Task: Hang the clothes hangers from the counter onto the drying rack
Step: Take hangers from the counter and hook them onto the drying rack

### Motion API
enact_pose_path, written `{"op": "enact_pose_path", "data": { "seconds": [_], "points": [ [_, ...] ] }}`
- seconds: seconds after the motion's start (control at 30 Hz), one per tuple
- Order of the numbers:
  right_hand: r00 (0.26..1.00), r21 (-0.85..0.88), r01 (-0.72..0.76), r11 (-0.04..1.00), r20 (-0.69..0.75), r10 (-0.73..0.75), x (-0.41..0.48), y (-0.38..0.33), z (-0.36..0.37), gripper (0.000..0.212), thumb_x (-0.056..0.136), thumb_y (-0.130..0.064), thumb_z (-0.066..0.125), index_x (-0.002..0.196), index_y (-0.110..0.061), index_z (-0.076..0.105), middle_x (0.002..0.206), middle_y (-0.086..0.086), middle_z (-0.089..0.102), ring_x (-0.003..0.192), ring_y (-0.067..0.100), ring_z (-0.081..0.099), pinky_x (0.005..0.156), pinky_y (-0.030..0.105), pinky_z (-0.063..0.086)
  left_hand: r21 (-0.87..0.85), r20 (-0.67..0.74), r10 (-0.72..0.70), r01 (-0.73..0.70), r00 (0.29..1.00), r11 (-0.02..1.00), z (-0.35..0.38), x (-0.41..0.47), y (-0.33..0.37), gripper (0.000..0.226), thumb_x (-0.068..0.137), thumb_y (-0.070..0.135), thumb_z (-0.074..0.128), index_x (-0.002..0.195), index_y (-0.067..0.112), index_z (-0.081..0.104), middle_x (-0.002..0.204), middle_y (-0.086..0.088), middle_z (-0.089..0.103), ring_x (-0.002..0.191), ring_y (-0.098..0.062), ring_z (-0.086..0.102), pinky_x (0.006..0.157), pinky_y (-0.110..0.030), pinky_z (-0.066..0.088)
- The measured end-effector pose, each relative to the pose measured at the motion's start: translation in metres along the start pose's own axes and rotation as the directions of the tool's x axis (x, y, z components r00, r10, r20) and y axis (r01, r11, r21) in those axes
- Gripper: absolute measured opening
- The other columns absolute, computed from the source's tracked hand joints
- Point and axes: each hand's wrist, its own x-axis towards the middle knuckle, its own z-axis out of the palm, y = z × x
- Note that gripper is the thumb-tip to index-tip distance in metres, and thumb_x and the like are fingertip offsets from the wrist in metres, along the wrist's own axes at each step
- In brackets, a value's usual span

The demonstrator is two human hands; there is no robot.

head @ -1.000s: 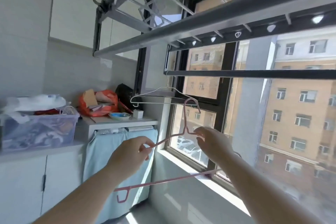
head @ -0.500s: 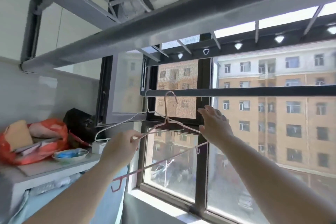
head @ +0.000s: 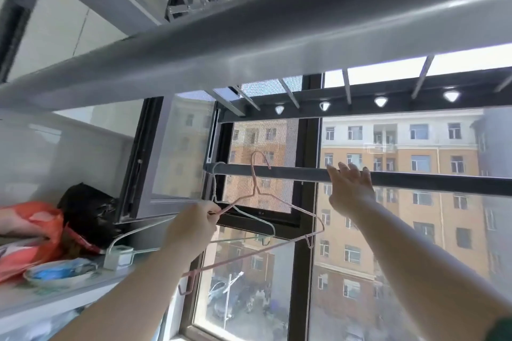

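Dish [head: 35, 279] on counter [head: 41, 306] holds something blue (left hand [head: 191, 227] pinches pink hanger [head: 253, 175], right hand [head: 350, 188] spread).

I can't tell if the pink hanger [head: 257, 193] hook sits on the dark rail [head: 415, 180] or just crosses in front of it. Below the rail's left end, the left hand [head: 194, 227] hides where its fingers [head: 211, 213] pinch the wire. The right hand [head: 350, 188] covers a stretch of rail, contact unclear. The big grey bar [head: 249, 44] above the rail is blurred and cut off at both sides. The red bag [head: 30, 230], far left below the rail, is clipped by the edge.
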Motion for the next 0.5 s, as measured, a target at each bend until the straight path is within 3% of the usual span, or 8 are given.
{"op": "enact_pose_path", "data": {
  "seconds": [0.13,0.23,0.33,0.5],
  "points": [
    [0.999,-0.032,-0.036,0.999,-0.012,0.036,0.008,0.005,0.002,0.065,0.090,-0.008,0.041,0.146,-0.022,0.012,0.148,0.002,0.026,0.140,0.025,0.017,0.116,0.045,0.002,-0.016,-0.021,0.006,-0.006,1.000,1.000,0.007,0.015,0.003,0.025,0.096,0.020,0.041,0.112,0.019,0.060,0.082,0.001,0.061,0.055,-0.010,0.044,0.047,-0.021,0.032],
    [0.999,-0.040,-0.012,0.999,-0.036,0.010,0.010,0.006,0.006,0.062,0.090,-0.009,0.043,0.145,-0.021,0.017,0.144,0.002,0.032,0.136,0.024,0.024,0.115,0.043,0.007,0.036,-0.010,0.013,-0.012,1.000,0.999,0.012,0.025,0.008,0.025,0.096,0.022,0.041,0.111,0.019,0.061,0.089,0.001,0.067,0.071,-0.014,0.056,0.052,-0.019,0.034],
    [0.998,-0.027,0.017,0.999,-0.052,-0.019,0.010,0.008,0.009,0.063,0.090,-0.010,0.044,0.145,-0.022,0.016,0.144,0.002,0.031,0.136,0.024,0.023,0.116,0.042,0.006,0.026,0.005,0.000,-0.001,1.000,1.000,0.019,0.033,0.016,0.023,0.095,0.020,0.042,0.109,0.017,0.061,0.097,-0.004,0.069,0.084,-0.023,0.064,0.064,-0.026,0.044],
    [0.994,-0.038,0.067,0.997,-0.087,-0.070,0.007,0.008,0.014,0.064,0.090,-0.011,0.043,0.145,-0.023,0.013,0.142,0.001,0.029,0.135,0.023,0.022,0.116,0.042,0.005,-0.047,0.031,-0.038,0.040,0.999,0.998,0.032,0.041,0.017,0.024,0.094,0.014,0.043,0.109,0.013,0.061,0.096,-0.009,0.068,0.086,-0.025,0.066,0.077,-0.040,0.056]
  ]
}}
